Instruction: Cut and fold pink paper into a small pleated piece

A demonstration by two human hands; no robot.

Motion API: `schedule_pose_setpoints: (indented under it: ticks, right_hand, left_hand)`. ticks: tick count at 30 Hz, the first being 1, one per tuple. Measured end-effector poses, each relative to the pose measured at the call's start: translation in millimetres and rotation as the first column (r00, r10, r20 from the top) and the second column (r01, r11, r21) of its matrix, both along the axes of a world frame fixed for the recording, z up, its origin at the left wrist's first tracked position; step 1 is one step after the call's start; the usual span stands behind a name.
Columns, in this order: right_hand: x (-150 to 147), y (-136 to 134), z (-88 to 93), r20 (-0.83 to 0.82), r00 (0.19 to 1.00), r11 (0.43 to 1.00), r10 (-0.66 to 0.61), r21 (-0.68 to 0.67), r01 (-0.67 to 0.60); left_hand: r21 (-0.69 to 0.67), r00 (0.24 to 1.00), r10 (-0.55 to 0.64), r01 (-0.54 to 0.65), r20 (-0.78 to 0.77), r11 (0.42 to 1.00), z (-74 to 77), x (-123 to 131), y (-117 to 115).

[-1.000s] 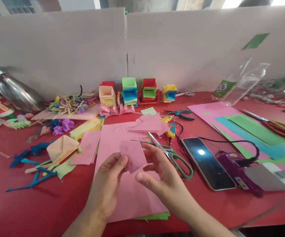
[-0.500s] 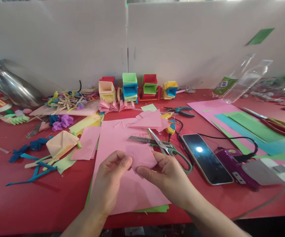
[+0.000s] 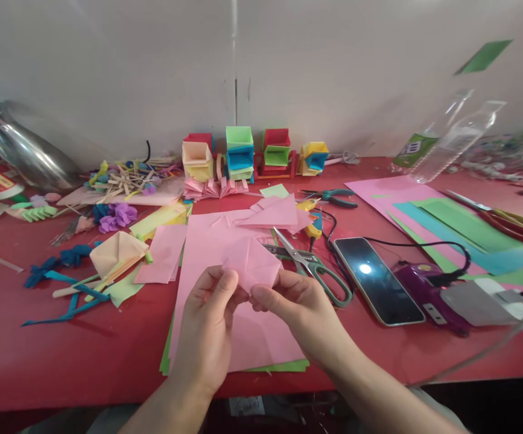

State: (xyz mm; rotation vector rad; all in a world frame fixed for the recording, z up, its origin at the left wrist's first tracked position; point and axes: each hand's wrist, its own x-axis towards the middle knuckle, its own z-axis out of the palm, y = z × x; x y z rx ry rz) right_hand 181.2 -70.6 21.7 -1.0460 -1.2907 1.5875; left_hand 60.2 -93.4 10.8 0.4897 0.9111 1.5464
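Observation:
Between my two hands is a small folded piece of pink paper (image 3: 253,263) with creases across its face. My left hand (image 3: 213,310) pinches its left lower edge with the thumb in front. On the other side, my right hand (image 3: 295,304) grips the right lower edge between thumb and fingers. Both hands hover above a large pink sheet (image 3: 207,241) that lies on green paper. Green-handled scissors (image 3: 309,262) lie just beyond my right hand, over a green box cutter (image 3: 282,251). Loose pink pieces (image 3: 272,214) lie behind the folded paper.
A lit phone (image 3: 379,280) and a purple power strip (image 3: 428,295) lie to the right. Colourful folded paper boxes (image 3: 240,158) stand along the wall. A folded cream paper (image 3: 119,254) and blue strips (image 3: 73,307) lie left. Plastic bottles (image 3: 455,144) and a steel jug (image 3: 21,147) stand farther back.
The folded pink paper has been tipped up and turned, so its creased face now shows. My fingers have moved to its lower edges. The camera view has shifted slightly.

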Motion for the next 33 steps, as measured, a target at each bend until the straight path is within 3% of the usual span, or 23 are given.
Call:
schedule_pose_setpoints:
  ticks: [7, 17, 21, 25, 27, 30, 31, 32, 33]
  right_hand:
    - [7.4, 3.6, -3.7, 0.022, 0.999, 0.999, 0.030, 0.031, -0.030]
    - [7.6, 2.0, 0.9, 0.111, 0.993, 0.999, 0.042, -0.010, -0.041]
    - [3.4, 0.9, -5.2, 0.127, 0.992, 0.999, 0.022, 0.035, -0.026]
    - [-4.5, 0.5, -12.6, 0.265, 0.963, 0.994, -0.039, 0.109, 0.010]
    - [-2.1, 4.8, -11.1, 0.366, 0.930, 0.986, -0.040, 0.164, -0.022]
    - [19.6, 17.9, -2.1, 0.567, 0.824, 0.953, 0.022, 0.236, -0.188]
    - [30.8, 22.5, 0.9, 0.648, 0.762, 0.936, -0.024, 0.281, -0.210]
    - [42.8, 26.4, 3.1, 0.725, 0.672, 0.919, -0.153, 0.354, -0.172]
    - [54.3, 29.2, 3.9, 0.795, 0.544, 0.901, -0.267, 0.407, -0.152]
  left_hand:
    - [0.026, 0.975, 0.031, -0.026, -0.221, 0.999, -3.2, -4.4, 1.0]
    - [-0.012, 0.966, 0.030, -0.034, -0.258, 0.999, -7.5, -4.4, 1.4]
    - [-0.044, 0.982, -0.042, 0.034, -0.184, 0.998, -12.9, -5.6, 2.1]
    - [-0.054, 0.970, -0.105, 0.095, -0.219, 0.994, -23.0, -8.9, 3.0]
    - [-0.064, 0.968, -0.107, 0.094, -0.226, 0.993, -25.6, -11.9, 6.7]
    - [-0.061, 0.974, -0.110, 0.100, -0.197, 0.993, -21.0, -19.4, 22.8]
    - [-0.057, 0.974, -0.112, 0.103, -0.197, 0.993, -17.5, -22.9, 31.3]
    - [-0.043, 0.973, -0.109, 0.103, -0.202, 0.994, -13.5, -26.8, 40.8]
    - [-0.031, 0.969, -0.122, 0.118, -0.216, 0.993, -9.5, -30.8, 51.0]
